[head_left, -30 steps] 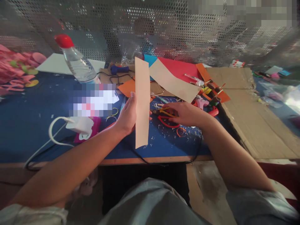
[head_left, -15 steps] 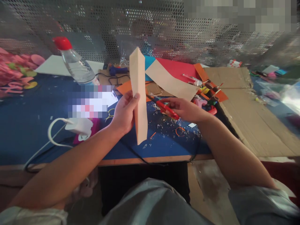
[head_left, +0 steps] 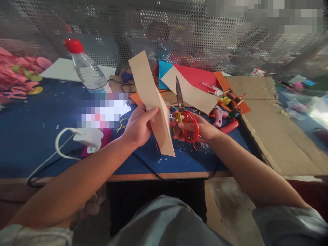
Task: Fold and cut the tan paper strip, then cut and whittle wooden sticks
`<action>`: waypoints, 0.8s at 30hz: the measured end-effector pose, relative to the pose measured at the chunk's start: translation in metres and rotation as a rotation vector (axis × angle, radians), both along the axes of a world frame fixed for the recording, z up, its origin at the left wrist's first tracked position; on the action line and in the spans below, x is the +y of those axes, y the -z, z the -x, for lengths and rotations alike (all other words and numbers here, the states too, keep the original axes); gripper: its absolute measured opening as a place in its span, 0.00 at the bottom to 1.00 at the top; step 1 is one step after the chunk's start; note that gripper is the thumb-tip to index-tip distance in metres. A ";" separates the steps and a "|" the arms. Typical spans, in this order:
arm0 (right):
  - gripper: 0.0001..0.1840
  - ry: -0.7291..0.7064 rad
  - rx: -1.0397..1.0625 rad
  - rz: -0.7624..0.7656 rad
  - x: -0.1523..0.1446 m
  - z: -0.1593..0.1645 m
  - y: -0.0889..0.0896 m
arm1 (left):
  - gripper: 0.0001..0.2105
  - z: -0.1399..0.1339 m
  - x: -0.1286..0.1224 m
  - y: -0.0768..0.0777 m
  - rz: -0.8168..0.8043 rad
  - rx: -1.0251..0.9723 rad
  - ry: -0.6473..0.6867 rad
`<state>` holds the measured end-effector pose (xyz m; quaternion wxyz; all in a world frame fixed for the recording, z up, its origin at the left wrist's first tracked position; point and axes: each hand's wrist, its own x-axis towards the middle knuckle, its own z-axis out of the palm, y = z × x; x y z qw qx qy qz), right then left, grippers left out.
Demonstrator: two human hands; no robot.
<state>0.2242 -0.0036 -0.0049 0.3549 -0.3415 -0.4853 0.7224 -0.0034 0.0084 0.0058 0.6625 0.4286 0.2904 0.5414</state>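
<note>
Between the thumb and fingers of my left hand [head_left: 139, 128] is a folded strip of cream paper [head_left: 151, 92], held upright and leaning left at its top. My right hand [head_left: 202, 128] grips scissors [head_left: 190, 124] with red and yellow handles, their blades closed and pointing up and away. The scissors are beside the paper's right edge, and my right fingertips come close to it. Beyond the blades lies another cream paper piece [head_left: 194, 94], over red paper [head_left: 194, 77] and blue paper [head_left: 164, 70].
A red-capped bottle [head_left: 88, 70] stands at the back left, with a lit phone [head_left: 124, 107] and white charger [head_left: 88, 138] nearer. Right of my hand are a pink glue gun [head_left: 219, 118] and flattened cardboard [head_left: 279, 133]. Pink paper pieces [head_left: 23, 71] fill the far left.
The cream strip has turned and its top has tipped left. In my right hand the scissors have swung from pointing left to pointing up, with their handles facing me.
</note>
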 end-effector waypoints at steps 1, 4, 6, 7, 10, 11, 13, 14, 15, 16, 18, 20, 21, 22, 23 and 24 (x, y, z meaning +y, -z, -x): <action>0.32 -0.023 -0.023 -0.012 -0.001 0.002 0.000 | 0.16 0.000 -0.001 0.000 0.000 -0.004 0.036; 0.33 -0.088 -0.070 -0.040 -0.002 0.007 0.002 | 0.20 -0.001 -0.002 0.000 0.011 -0.017 0.108; 0.34 -0.051 -0.080 -0.052 -0.002 0.009 0.003 | 0.21 -0.001 -0.001 0.002 0.019 -0.017 0.099; 0.35 -0.012 -0.078 -0.059 -0.001 0.010 0.003 | 0.22 -0.001 0.000 0.002 0.023 -0.019 0.082; 0.34 0.131 -0.055 -0.079 0.004 0.009 0.005 | 0.22 -0.001 0.002 0.005 0.015 -0.026 0.055; 0.34 0.170 -0.045 -0.073 0.005 0.008 0.006 | 0.23 -0.001 0.002 0.006 0.005 -0.020 0.058; 0.35 0.221 -0.033 -0.047 0.006 0.008 0.006 | 0.25 -0.001 0.000 0.006 0.000 0.014 0.067; 0.36 0.237 -0.027 -0.037 0.006 0.008 0.006 | 0.26 -0.001 -0.002 0.007 0.009 0.036 0.070; 0.36 0.247 -0.020 -0.034 0.006 0.009 0.005 | 0.27 -0.001 -0.003 0.007 0.024 0.059 0.074; 0.36 0.255 -0.011 -0.038 0.006 0.010 0.005 | 0.27 -0.002 -0.004 0.007 0.037 0.080 0.081; 0.36 0.275 0.002 -0.054 0.004 0.012 0.003 | 0.27 -0.003 -0.006 0.007 0.031 0.107 0.112; 0.37 0.302 0.002 -0.069 0.003 0.014 0.002 | 0.27 -0.004 -0.007 0.008 0.004 0.116 0.141; 0.37 0.313 -0.006 -0.078 0.002 0.015 0.001 | 0.27 -0.004 -0.007 0.008 0.001 0.116 0.139; 0.37 0.318 -0.015 -0.088 0.002 0.015 0.001 | 0.26 -0.004 -0.006 0.009 0.011 0.115 0.126; 0.37 0.319 -0.022 -0.103 0.002 0.016 0.001 | 0.26 -0.004 -0.006 0.009 0.030 0.112 0.099; 0.37 0.316 -0.026 -0.122 0.002 0.016 0.002 | 0.26 -0.004 -0.005 0.010 0.050 0.107 0.063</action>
